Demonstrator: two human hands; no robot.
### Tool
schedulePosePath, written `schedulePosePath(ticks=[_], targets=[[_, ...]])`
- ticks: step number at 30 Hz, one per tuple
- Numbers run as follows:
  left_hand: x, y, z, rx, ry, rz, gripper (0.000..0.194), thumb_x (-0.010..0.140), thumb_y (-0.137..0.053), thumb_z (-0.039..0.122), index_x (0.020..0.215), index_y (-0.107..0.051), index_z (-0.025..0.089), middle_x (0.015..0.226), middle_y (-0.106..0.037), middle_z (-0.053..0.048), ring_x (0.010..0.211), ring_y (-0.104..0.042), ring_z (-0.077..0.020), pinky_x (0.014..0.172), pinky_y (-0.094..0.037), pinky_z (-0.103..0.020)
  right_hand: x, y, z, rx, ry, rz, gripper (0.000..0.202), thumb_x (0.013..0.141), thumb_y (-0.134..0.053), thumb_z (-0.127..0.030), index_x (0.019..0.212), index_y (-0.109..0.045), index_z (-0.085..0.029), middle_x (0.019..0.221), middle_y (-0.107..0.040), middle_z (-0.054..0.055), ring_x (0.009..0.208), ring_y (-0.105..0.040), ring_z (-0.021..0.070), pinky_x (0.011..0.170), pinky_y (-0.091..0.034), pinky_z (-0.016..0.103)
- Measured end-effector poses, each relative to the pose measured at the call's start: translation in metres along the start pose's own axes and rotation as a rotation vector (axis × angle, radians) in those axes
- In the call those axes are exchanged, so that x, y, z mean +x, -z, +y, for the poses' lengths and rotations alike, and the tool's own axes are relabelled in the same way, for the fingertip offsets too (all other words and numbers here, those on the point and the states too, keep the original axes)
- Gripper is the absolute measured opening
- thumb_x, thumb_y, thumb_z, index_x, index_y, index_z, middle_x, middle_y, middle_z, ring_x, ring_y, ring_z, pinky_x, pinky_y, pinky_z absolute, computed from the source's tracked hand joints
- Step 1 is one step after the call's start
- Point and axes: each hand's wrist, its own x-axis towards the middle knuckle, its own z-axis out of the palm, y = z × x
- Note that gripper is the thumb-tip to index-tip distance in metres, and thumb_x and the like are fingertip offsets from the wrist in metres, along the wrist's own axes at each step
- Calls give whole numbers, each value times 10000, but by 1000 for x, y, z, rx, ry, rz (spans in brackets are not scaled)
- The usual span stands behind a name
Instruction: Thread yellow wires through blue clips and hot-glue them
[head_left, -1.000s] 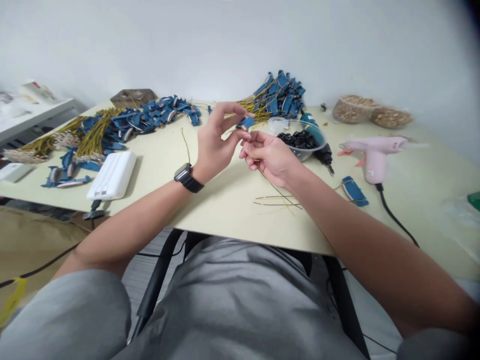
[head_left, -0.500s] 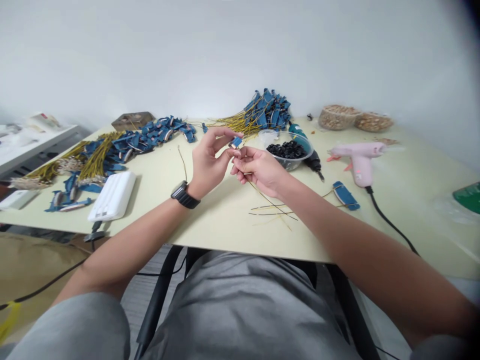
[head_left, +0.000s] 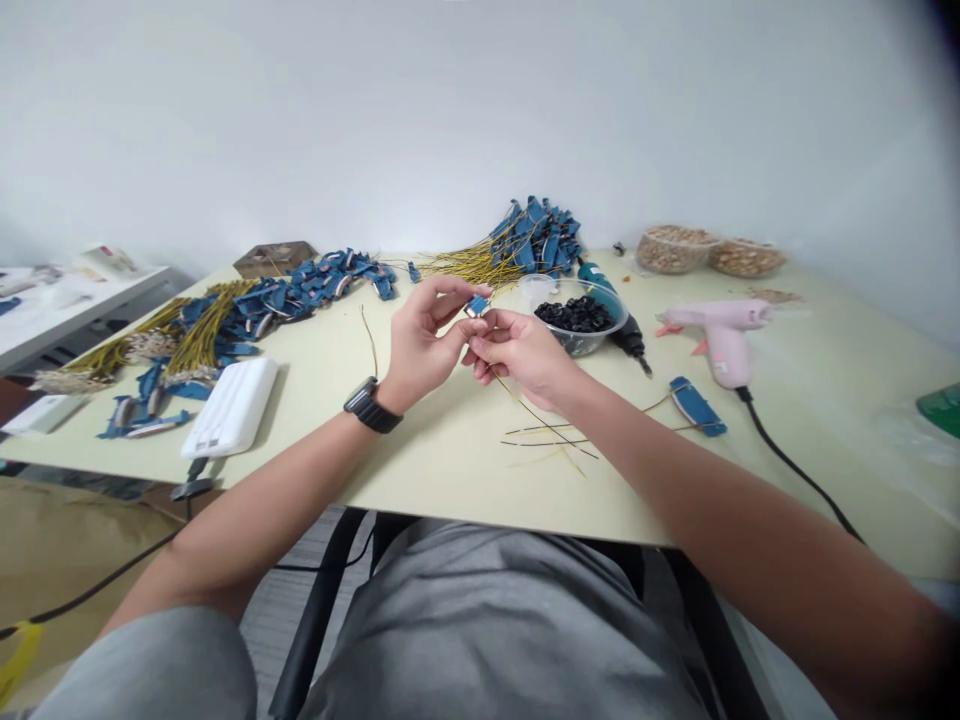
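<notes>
Between the fingertips of my left hand point(head_left: 429, 335) is a small blue piece point(head_left: 475, 306) with a pale edge, mostly covered by the fingers. My right hand point(head_left: 521, 350) is closed in a pinch against its lower side, on thin yellow-and-black wire point(head_left: 517, 392) that trails down toward the table. Exactly where the wire meets the piece is hidden. Beyond my right hand stands a clear plastic bowl point(head_left: 600, 337) of small black parts point(head_left: 576, 314). A blue piece with wires point(head_left: 697, 405) lies right of my right forearm.
Blue pieces with yellow wires form piles at the left point(head_left: 277, 300) and back point(head_left: 536, 238). A white power bank point(head_left: 231, 405) lies near the left edge. At right are a pink glue gun point(head_left: 724, 340), a green-and-black power tool point(head_left: 626, 335) and tubs of tan pieces point(head_left: 673, 250).
The whole view has shifted slightly, with the table and hands appearing lower. Both hands keep their hold on the blue piece and wire.
</notes>
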Motion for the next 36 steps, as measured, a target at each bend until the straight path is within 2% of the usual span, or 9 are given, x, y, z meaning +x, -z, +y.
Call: schedulePosePath(ticks=[6, 10, 14, 19, 22, 25, 29, 32, 36], targets=[[2, 5, -4, -123, 130, -25, 438, 1017, -933, 503, 1262, -636, 295, 1294, -878, -72, 947, -880, -183, 725, -724, -292, -4, -3, -3, 17, 21, 25, 239, 920, -903, -154, 802, -698, -188, 771, -805, 39, 596, -733, 136, 616, -624, 269], [2, 7, -8, -216, 294, -42, 518, 968, -966, 560, 1250, -621, 295, 1303, -884, -74, 861, -868, -189, 640, -687, -301, -4, -5, -4, -6, 28, 55, 237, 922, -908, -150, 791, -713, -183, 779, -814, 48, 598, -735, 131, 611, -631, 261], [3, 9, -7, -380, 433, -70, 567, 914, -1017, 545, 1235, -626, 287, 1277, -897, -73, 932, -888, -220, 647, -686, -303, -4, -7, -2, -52, 65, 87, 261, 904, -918, -137, 775, -697, -186, 753, -811, 46, 578, -723, 129, 586, -628, 253], [9, 10, 11, -601, 644, -31, 609, 824, -1096, 462, 1231, -695, 250, 1154, -912, -48, 750, -833, -172, 573, -664, -279, -6, -13, -4, -64, 81, 83, 262, 896, -912, -105, 758, -702, -178, 735, -813, 32, 562, -726, 124, 560, -633, 230], [12, 11, 19, -634, 697, -27, 580, 809, -1107, 435, 1189, -721, 228, 1134, -912, -44, 669, -791, -148, 515, -636, -268, -7, -16, -6, -76, 58, 91, 269, 936, -857, -67, 757, -692, -179, 715, -803, 18, 547, -728, 124, 542, -633, 225], [14, 12, 17, -517, 590, -44, 547, 817, -1105, 416, 1161, -730, 214, 1116, -910, -62, 792, -852, -171, 646, -699, -263, -6, -16, -5, -87, 33, 111, 304, 961, -823, -32, 747, -667, -181, 697, -793, 15, 534, -721, 121, 531, -629, 223], [13, 11, 14, -266, 279, -38, 475, 875, -1061, 332, 1183, -716, 223, 1121, -898, -69, 944, -893, -186, 787, -723, -242, -2, -11, -1, -86, 54, 104, 276, 971, -808, -24, 783, -684, -182, 716, -796, 14, 562, -733, 118, 554, -632, 216], [10, 8, 18, -82, 61, -30, 348, 965, -917, 166, 1242, -721, 241, 1198, -887, -66, 1141, -895, -201, 927, -735, -250, 0, -8, 2, -70, 77, 83, 274, 976, -807, -19, 795, -682, -182, 715, -793, 11, 572, -742, 123, 564, -642, 224], [5, 6, 25, 119, -114, -31, 468, 923, -678, -52, 1283, -758, 235, 1268, -873, -53, 1231, -874, -176, 1127, -709, -293, 0, -8, 1, -48, 73, 85, 289, 988, -791, 6, 801, -667, -175, 711, -789, 2, 536, -726, 111, 535, -624, 214]])
